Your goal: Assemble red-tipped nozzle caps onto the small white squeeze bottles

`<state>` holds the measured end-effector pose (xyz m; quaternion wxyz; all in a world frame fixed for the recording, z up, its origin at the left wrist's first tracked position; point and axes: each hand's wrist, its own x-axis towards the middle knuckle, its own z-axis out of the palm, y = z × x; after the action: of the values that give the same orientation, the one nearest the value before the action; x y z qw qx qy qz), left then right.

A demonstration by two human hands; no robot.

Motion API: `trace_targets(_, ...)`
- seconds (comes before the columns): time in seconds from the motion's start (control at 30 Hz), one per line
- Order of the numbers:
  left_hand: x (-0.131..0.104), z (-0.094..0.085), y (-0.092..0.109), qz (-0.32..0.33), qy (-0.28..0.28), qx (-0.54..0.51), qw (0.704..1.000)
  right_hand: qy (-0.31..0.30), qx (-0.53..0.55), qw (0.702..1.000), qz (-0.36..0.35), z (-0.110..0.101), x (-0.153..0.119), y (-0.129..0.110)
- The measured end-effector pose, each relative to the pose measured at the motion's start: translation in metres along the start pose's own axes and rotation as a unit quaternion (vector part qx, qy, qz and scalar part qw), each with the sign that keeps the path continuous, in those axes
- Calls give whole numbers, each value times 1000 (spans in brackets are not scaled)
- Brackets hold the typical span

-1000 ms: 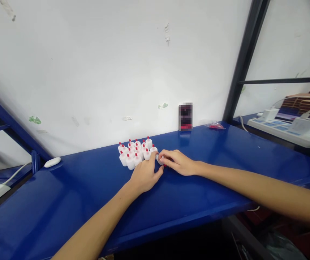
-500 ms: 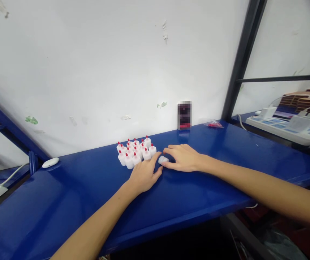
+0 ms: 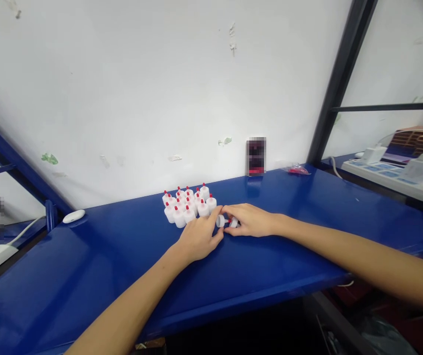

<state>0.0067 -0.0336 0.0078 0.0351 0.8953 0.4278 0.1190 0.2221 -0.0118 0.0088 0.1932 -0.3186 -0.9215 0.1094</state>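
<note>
A small white bottle (image 3: 220,221) lies tipped between the thumb and forefinger of my left hand (image 3: 198,239), whose fingers curl round it. Between the two hands a red tip points sideways; which piece it belongs to is hard to make out. My right hand (image 3: 252,220) is closed round a second white piece (image 3: 234,223), mostly covered by the fingers, that looks like a similar bottle. The fingertips of both hands nearly meet. Just beyond my left hand stands a tight cluster of upright white bottles (image 3: 178,217) with red pointed caps.
The blue tabletop (image 3: 123,276) backs onto a white wall. A blurred dark box (image 3: 256,157) stands against the wall, a clear bag with red pieces (image 3: 297,169) beside it. A white oval case (image 3: 74,216) sits at left. A power strip (image 3: 392,178) with plugs is at right.
Both hands have drawn closer together, fingertips nearly touching. A red tip and a second white piece now show between them. The whole view has shifted slightly.
</note>
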Motion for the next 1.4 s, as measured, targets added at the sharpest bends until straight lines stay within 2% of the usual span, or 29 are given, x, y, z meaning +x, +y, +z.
trace_targets(0.17, 0, 3, -1, -1, 9, 12, 1000, 36, 63, 997, 14, 4, 3, 7)
trace_targets(0.37, 2, 3, -2, -7, 14, -2, 1000, 46, 147, 987, 42, 4, 2, 7)
trace_targets(0.53, 2, 3, -4, -25, 23, -49, 998, 46, 154, 985, 56, 2, 3, 2)
trace_targets(0.67, 2, 3, -5, -33, 18, -88, 995, 80, 139, 985, 65, 3, 3, -3)
trace_targets(0.9, 1, -3, -5, 6, 15, -105, 994, 166, 148, 974, -28, 2, -1, -11)
trace_targets(1.17, 2, 0, -8, -4, 19, -98, 995, 161, 131, 976, -58, -2, -7, -17)
trace_targets(1.33, -2, 4, -2, 65, 50, -146, 986, 149, 130, 977, -77, 3, -7, -18)
trace_targets(1.4, -2, 4, 0, 70, 51, -147, 985, 160, 132, 975, -78, 4, -6, -18)
